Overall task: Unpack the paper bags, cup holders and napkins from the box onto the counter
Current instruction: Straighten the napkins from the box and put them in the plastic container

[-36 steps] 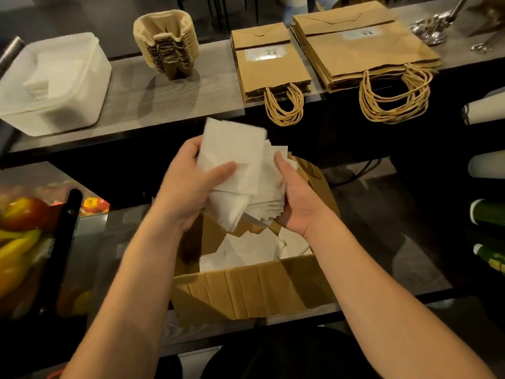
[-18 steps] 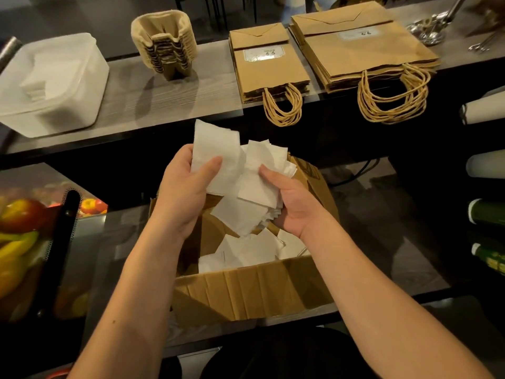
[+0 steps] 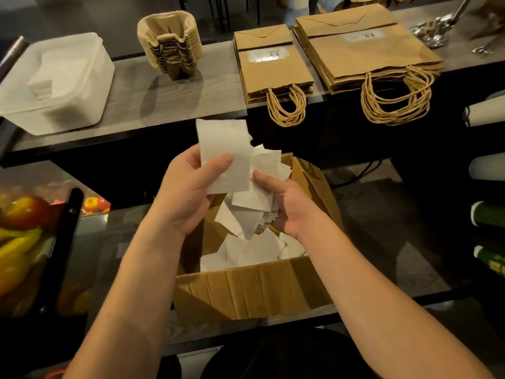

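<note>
Above the open cardboard box I hold a loose bunch of white napkins. My left hand pinches a flat napkin at the top of the bunch, thumb on its front. My right hand cups the rest from the right, fingers curled around them. More napkins lie inside the box. On the grey counter stand a stack of pulp cup holders, a small pile of brown paper bags and a larger pile.
A clear plastic tub with napkins inside sits at the counter's left end. Metal tools lie at the far right. Fruit shows behind glass at lower left. Bottles and white rolls line the right edge.
My left hand has separated a top napkin and shifted it left and up from the bunch. My right hand's fingers have closed further around the remaining napkins.
</note>
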A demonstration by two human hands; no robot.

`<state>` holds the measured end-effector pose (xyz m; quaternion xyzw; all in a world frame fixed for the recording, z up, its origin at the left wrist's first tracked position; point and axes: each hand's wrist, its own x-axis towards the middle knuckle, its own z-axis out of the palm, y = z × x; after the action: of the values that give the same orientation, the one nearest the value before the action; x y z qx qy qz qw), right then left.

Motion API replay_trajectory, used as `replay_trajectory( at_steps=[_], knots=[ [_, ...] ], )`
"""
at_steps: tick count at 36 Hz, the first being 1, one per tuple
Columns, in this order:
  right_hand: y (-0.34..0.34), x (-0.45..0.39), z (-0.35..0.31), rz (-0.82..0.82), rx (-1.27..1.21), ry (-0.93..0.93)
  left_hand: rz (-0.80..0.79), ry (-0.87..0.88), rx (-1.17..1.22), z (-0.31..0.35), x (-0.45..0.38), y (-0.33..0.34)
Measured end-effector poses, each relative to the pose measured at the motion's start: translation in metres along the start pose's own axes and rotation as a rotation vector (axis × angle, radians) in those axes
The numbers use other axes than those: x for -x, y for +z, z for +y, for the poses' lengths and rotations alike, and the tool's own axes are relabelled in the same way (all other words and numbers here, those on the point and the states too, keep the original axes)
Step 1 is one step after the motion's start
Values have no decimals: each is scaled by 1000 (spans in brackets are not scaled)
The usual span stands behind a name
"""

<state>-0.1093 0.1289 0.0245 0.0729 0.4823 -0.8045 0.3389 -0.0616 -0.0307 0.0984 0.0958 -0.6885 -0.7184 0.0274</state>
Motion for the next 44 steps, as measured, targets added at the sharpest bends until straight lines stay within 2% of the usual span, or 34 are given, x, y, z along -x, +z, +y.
replay_trajectory(
  at_steps=[3,9,11,13,15,17,20,24,28,32,36,39,42,44],
  knots=[
    [2,3,-2,-51,31,-29,11,49,-144,-5,-2,8],
    [3,5,0,-50,55,-63,-56,28,-202,-8,-3,15],
    [4,6,0,-43,63,-69,-22,38,-360,-10,-8,17],
    [4,6,0,-37,70,-69,72,91,-623,-18,-15,19],
    [5,6,0,-31,54,-60,204,144,-769,-27,-20,22],
    [5,6,1,6,63,-70,326,281,-920,-34,-19,23],
    [5,5,4,77,86,-86,320,512,-1079,-42,-13,27],
    [8,5,4,122,144,-70,199,340,-933,-46,-4,39],
    [12,2,3,174,242,-119,162,270,-842,-47,-3,38],
    [11,4,5,162,274,-159,180,217,-749,-44,0,29],
    [8,5,3,156,181,-116,248,203,-716,-38,-2,14],
    [7,3,3,175,128,-79,365,124,-502,-30,-6,3],
    [5,1,5,177,109,-77,331,-30,-64,-23,-7,4],
    [5,0,6,155,112,-76,275,-65,-91,-23,-9,10]
  ],
)
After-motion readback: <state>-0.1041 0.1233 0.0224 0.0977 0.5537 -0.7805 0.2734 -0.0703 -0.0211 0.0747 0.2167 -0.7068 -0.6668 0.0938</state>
